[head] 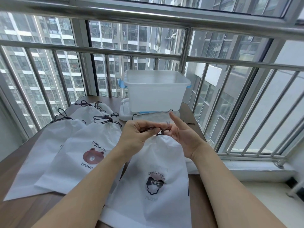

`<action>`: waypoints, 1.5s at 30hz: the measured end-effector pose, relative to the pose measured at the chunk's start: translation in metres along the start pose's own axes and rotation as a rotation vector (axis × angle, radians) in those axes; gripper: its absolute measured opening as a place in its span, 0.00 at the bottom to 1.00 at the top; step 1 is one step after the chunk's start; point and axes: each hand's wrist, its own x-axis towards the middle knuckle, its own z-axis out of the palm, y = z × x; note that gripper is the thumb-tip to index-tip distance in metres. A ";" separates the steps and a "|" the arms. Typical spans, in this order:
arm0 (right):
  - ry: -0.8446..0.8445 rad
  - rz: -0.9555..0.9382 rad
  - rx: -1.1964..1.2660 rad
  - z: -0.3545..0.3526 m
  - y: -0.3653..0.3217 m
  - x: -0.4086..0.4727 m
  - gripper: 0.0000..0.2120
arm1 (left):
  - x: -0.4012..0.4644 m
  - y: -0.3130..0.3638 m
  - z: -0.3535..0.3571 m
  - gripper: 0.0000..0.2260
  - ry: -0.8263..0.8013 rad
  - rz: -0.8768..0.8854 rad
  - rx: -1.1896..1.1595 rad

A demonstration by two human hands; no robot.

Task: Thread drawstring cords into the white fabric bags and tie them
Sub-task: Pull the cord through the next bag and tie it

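Head view: knot being tied at the gathered neck of the bow-print bag point(153, 170).
Left hand point(138, 134) pinches the dark cord point(152, 128); right hand point(182, 134) holds cord ends, index finger straight. Judgement: keep tension even and seat the knot against the neck. Finished bags point(79, 155) lie left of the bow-print bag, plastic bin point(156, 89) beyond it; table edge near on its right.

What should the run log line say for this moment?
step: tying cord | bag: neck gathered | left hand: pinches cord | right hand: at knot, forefinger out

Barred windows point(148, 51), wooden table point(24, 155), daylight.
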 end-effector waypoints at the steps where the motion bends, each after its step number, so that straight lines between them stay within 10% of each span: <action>1: 0.033 -0.031 -0.078 0.002 -0.001 0.000 0.32 | 0.000 0.000 0.000 0.10 -0.001 0.004 -0.001; 7: 0.200 -0.258 -0.128 0.013 -0.004 -0.007 0.08 | 0.002 -0.002 -0.002 0.08 0.102 -0.037 0.042; 22: 0.227 -0.570 -0.800 0.014 -0.001 -0.004 0.05 | 0.002 -0.003 -0.003 0.04 0.195 -0.138 0.058; 45: 0.237 -0.520 -0.406 0.023 0.002 -0.005 0.05 | -0.001 0.001 -0.002 0.05 0.163 -0.104 0.173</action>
